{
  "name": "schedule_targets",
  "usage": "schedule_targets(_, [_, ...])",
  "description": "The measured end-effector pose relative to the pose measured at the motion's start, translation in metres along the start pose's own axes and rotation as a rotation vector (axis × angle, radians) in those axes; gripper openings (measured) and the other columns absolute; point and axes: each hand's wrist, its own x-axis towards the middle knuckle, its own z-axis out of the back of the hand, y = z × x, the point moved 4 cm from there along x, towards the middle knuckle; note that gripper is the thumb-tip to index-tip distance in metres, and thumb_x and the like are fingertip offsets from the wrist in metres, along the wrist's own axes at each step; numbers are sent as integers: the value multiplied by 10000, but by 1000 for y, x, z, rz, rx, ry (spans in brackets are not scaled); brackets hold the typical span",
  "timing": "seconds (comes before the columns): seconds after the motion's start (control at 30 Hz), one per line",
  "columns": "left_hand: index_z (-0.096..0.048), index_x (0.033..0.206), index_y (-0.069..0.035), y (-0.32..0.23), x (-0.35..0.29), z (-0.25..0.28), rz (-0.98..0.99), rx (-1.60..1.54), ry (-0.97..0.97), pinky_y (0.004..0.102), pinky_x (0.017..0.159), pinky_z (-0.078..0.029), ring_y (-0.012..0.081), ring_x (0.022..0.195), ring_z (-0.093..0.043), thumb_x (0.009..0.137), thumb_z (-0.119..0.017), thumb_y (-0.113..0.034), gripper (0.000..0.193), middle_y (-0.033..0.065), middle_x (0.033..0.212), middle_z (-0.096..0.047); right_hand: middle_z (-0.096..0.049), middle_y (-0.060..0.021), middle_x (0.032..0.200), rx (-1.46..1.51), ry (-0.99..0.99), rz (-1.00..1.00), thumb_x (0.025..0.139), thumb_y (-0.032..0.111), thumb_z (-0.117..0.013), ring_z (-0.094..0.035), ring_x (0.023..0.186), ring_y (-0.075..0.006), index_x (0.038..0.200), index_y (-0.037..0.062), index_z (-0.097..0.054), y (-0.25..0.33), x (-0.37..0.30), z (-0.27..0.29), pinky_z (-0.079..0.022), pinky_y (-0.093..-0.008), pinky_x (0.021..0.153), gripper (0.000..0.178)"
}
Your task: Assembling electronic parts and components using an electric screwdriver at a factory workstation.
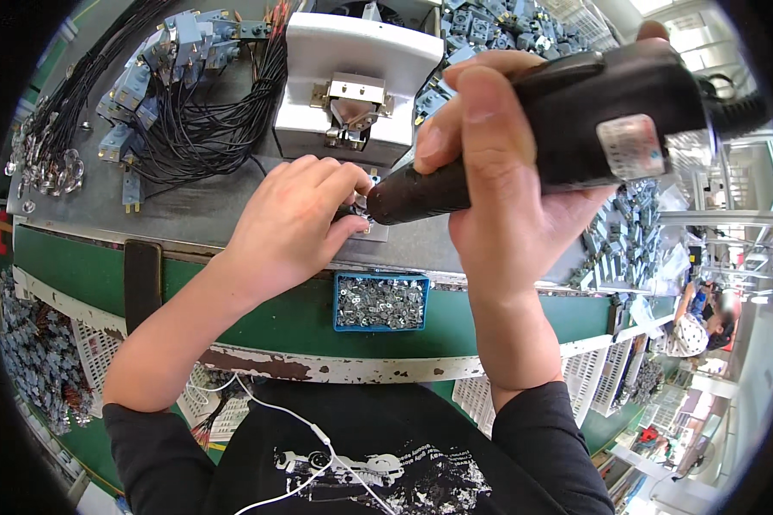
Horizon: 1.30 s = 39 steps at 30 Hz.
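Note:
My right hand [502, 189] is wrapped around a black electric screwdriver [567, 112] with a pale label on its side. The tool lies across the view, its narrow nose pointing left and down to a small metal-and-grey workpiece [361, 206] on the bench. Bent over that piece from the left, my left hand [288, 215] has thumb and fingers closed at its edge, beside the tool's nose. What exactly the fingers pinch is mostly hidden. Just behind stands a silver-white machine [352, 56] with a metal clamp-like head [355, 103].
A blue tray [336, 305] of small metal parts sits at the bench's front edge. Grey plugs [133, 86] with black cables [206, 129] lie at left. More grey parts [618, 236] are heaped at right. A cord [743, 112] trails from the screwdriver. Another person [691, 333] sits far right.

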Motion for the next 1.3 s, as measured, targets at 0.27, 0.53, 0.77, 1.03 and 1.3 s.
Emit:
schedule_targets(0.27, [-616, 1184, -83, 4, 1, -3, 13, -9, 35, 444, 864, -494, 302, 986, -627, 838, -785, -153, 391, 83, 1027, -630, -685, -139, 877, -73, 262, 41, 946, 1, -701, -639, 591, -154, 1165, -90, -625, -24, 9, 6, -537, -290, 541, 249])
schedule_targets(0.53, [-621, 1189, -99, 5, -4, -3, 26, -35, 31, 440, 865, -507, 315, 1001, -637, 863, -779, -172, 370, 81, 1061, -625, -568, -77, 686, -111, 100, -6, 1017, 172, -620, -551, 569, -152, 1073, -42, -621, 22, 10, 7, -490, -307, 534, 222])
schedule_targets(0.77, [-614, 1151, -108, 3, -2, -1, 25, -25, 33, 442, 862, -505, 310, 995, -634, 857, -787, -193, 351, 78, 1050, -618, -644, -118, 926, 40, 52, 142, 1033, 186, -609, -564, 621, -145, 1442, 89, -370, 12, 6, -1, -488, -334, 524, 483])
schedule_targets(1.03, [-617, 1085, -112, 2, -3, 1, 45, -67, -40, 437, 853, -494, 305, 1000, -626, 837, -802, -203, 322, 67, 1040, -604, -661, -133, 1017, -19, 123, 249, 1037, 267, -602, -626, 717, -164, 1301, 100, -479, 39, 47, 25, -532, -305, 640, 336])
schedule_targets(1.3, [-664, 883, -125, -2, -8, -4, -5, -51, -42, 419, 763, -481, 268, 861, -635, 788, -829, -113, 191, 50, 1018, -618, -644, -162, 1157, -82, -290, 484, 989, 15, -664, -695, 850, -199, 1639, 214, -74, -9, 85, -22, -599, -278, 690, 900])
